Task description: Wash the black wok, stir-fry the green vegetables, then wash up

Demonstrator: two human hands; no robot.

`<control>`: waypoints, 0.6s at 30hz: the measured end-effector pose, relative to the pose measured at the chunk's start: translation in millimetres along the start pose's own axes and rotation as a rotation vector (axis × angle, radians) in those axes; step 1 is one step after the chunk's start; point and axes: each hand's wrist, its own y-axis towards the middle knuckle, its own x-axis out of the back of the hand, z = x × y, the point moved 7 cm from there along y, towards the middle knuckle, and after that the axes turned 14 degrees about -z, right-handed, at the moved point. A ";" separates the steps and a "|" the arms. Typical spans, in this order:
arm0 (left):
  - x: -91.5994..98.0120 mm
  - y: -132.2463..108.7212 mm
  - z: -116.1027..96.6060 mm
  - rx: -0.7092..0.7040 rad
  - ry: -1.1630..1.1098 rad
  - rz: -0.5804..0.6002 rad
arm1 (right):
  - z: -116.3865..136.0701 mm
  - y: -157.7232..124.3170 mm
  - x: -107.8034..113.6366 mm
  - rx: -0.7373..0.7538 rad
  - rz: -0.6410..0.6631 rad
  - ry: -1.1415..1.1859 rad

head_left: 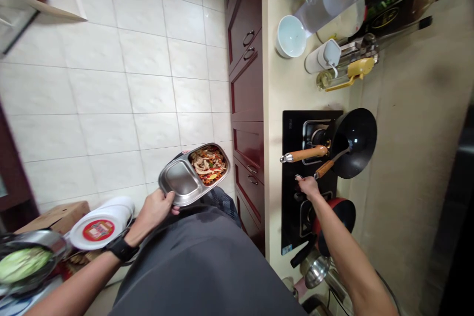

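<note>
1. Steel tray (180,177) of food (208,164), long axis slanting toward the stove, is gripped at its rim by the left hand (152,211).
2. Right hand (308,187), fingers curled, is rested on the black stove (292,131), beside a wooden spatula handle (324,169).

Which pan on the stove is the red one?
The red-rimmed pan by the right hand; the other, a black wok, has no red.
</note>
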 end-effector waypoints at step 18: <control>-9.2 -6.2 -13.4 -0.018 -0.033 0.093 | 10.5 -6.2 -6.1 0.157 0.030 -0.269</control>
